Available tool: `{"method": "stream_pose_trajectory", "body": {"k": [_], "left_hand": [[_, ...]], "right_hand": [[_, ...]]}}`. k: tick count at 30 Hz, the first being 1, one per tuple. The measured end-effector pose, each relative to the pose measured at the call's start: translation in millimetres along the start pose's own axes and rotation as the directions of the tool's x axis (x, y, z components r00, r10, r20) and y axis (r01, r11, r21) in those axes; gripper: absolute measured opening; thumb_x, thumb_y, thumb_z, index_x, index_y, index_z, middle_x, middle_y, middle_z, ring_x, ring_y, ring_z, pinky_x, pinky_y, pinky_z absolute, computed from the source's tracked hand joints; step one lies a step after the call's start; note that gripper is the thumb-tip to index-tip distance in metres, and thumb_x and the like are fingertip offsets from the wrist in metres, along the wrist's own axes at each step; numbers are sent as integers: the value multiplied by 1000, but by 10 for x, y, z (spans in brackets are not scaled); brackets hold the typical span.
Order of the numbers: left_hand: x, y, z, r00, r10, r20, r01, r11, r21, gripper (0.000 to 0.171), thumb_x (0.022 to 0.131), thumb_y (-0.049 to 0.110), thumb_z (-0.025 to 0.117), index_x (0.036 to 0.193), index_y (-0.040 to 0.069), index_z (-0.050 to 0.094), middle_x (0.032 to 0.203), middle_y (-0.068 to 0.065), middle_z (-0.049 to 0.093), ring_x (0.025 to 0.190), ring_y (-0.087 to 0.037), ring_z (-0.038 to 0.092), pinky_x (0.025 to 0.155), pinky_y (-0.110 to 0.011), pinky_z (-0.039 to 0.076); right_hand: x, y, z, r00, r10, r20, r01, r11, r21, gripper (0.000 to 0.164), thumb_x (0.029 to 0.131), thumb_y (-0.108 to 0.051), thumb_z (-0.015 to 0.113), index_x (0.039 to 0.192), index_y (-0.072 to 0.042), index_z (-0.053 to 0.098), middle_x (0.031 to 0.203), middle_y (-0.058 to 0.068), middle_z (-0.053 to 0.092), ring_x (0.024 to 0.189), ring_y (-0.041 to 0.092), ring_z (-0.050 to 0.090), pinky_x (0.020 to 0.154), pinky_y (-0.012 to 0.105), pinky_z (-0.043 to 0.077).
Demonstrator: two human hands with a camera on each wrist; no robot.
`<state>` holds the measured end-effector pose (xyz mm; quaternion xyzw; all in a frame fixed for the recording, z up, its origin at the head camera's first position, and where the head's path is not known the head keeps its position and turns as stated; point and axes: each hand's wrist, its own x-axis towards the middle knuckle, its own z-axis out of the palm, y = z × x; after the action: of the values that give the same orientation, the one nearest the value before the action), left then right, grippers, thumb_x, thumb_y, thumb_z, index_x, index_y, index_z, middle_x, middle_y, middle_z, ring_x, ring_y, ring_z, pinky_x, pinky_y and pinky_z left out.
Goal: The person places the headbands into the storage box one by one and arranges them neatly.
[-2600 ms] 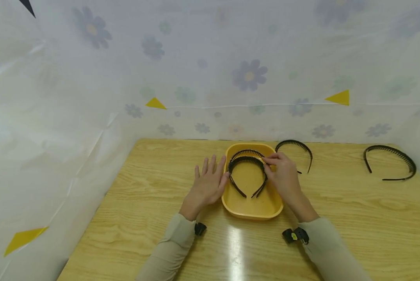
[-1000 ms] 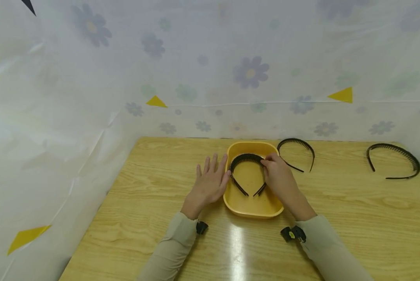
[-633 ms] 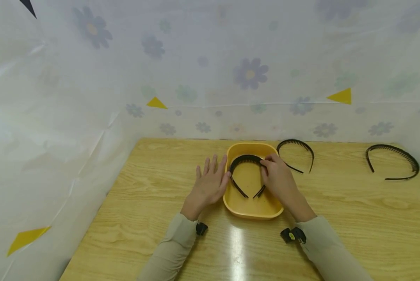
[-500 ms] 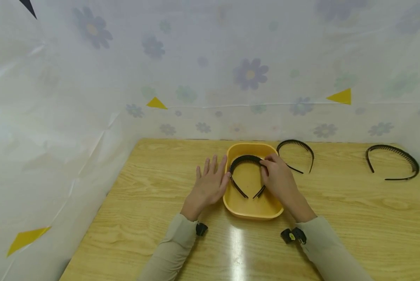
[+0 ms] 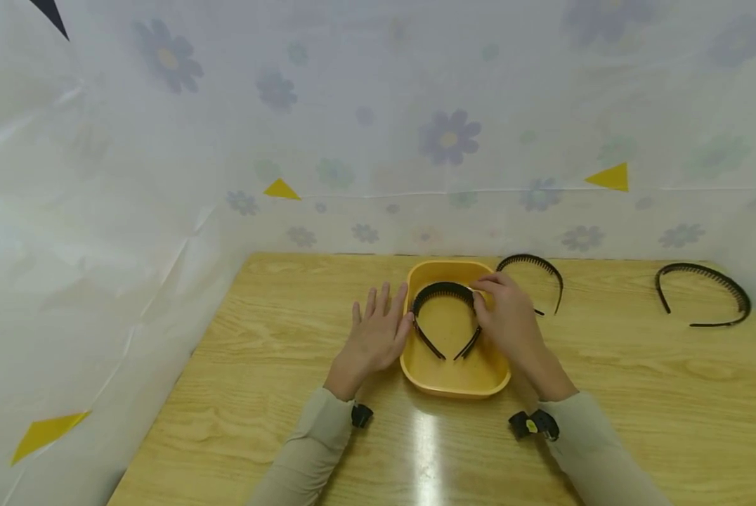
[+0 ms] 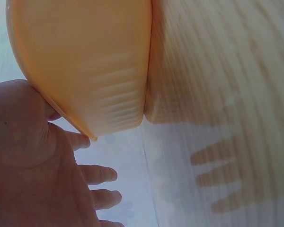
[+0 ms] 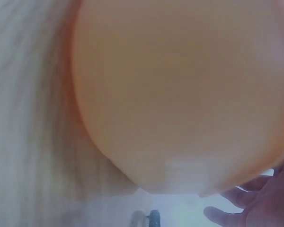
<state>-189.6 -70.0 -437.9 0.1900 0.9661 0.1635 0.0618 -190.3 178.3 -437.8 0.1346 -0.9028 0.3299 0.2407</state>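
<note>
In the head view, black toothed headbands (image 5: 444, 289) lie nested in the yellow plastic basin (image 5: 454, 388), their paired ends pointing toward the person. My left hand (image 5: 372, 342) is spread flat along the basin's left side, its thumb at the rim. The left wrist view shows that hand (image 6: 33, 142) against the outer wall of the basin (image 6: 85, 61). My right hand (image 5: 509, 316) reaches over the right rim, its fingertips beside the headbands' upper right curve with thumb and forefinger apart. In the right wrist view the basin (image 7: 180, 94) covers part of that hand (image 7: 270, 203).
Behind the right hand, another black headband (image 5: 530, 258) lies on the wood-grain table (image 5: 258, 393). A further headband (image 5: 709, 270) lies near the right edge. A flower-patterned sheet (image 5: 353, 105) rises behind the table.
The right hand has lowered a headband onto the other in the basin, so they now overlap. Its fingers have since loosened and shifted slightly right. The left hand has stayed at the basin.
</note>
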Motion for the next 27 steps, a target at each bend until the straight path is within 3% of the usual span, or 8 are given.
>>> {"method": "stream_pose_trajectory", "body": {"k": [3, 6, 9, 14, 16, 19, 22, 27], "left_hand": [[2, -7, -2, 1000, 3, -4, -3, 1000, 3, 62, 112, 49, 17, 167, 25, 3, 171, -16, 2, 156, -41, 0, 119, -68, 2], [-1, -13, -2, 1000, 2, -3, -2, 1000, 0, 62, 112, 50, 16, 167, 25, 2, 171, -15, 1, 156, -41, -1, 119, -68, 2], [-7, -17, -1, 1000, 3, -4, -3, 1000, -2, 62, 112, 50, 16, 168, 24, 3, 171, -15, 0, 156, -41, -1, 119, -68, 2], [-15, -13, 8, 1000, 3, -7, -3, 1000, -9, 62, 112, 48, 17, 168, 23, 4, 171, -15, 1, 156, -42, 0, 119, -68, 3], [-16, -11, 13, 1000, 4, -10, -4, 1000, -11, 62, 112, 48, 17, 168, 23, 5, 171, -16, 2, 156, -42, 1, 119, -69, 4], [-20, -6, 13, 1000, 6, -11, -6, 1000, -8, 62, 112, 49, 16, 168, 23, 5, 171, -17, 4, 156, -42, 1, 119, -69, 4], [-20, -5, 13, 1000, 9, -16, -9, 1000, -7, 62, 112, 49, 16, 168, 23, 6, 171, -18, 6, 156, -42, 2, 119, -69, 5], [-12, -4, 18, 1000, 11, -20, -11, 1000, -8, 61, 112, 47, 17, 168, 22, 7, 171, -18, 6, 156, -43, 2, 119, -69, 5]], "right_hand": [[27, 23, -58, 999, -5, -41, 5, 1000, 14, 16, 92, 4, 70, 107, 8, 77, 115, 25, 66, 102, 42, 64, 78, 54, 55], [43, 58, -123, 997, 4, -73, -1, 999, 33, 18, 92, 5, 70, 108, 8, 76, 118, 26, 64, 98, 42, 63, 68, 48, 53], [53, 109, -187, 996, 22, -90, -18, 999, 44, 20, 93, 5, 69, 111, 7, 75, 119, 25, 63, 79, 35, 63, 52, 36, 43], [55, 215, -291, 991, 55, -121, -48, 997, 60, 23, 94, 5, 67, 115, 7, 74, 119, 27, 62, 85, 41, 64, 57, 39, 45], [48, 272, -326, 990, 73, -124, -65, 995, 70, 24, 94, 4, 67, 117, 7, 74, 120, 28, 62, 103, 47, 60, 65, 47, 47], [37, 388, -361, 988, 98, -120, -89, 993, 81, 27, 94, 2, 68, 120, 7, 72, 122, 30, 61, 104, 50, 59, 67, 53, 48], [23, 510, -386, 987, 119, -110, -110, 990, 88, 30, 94, -1, 70, 123, 7, 70, 123, 33, 59, 109, 53, 57, 79, 64, 49], [-9, 660, -473, 980, 176, -90, -168, 982, 92, 35, 95, -6, 70, 128, 7, 67, 127, 34, 57, 111, 52, 56, 81, 63, 51]]}}
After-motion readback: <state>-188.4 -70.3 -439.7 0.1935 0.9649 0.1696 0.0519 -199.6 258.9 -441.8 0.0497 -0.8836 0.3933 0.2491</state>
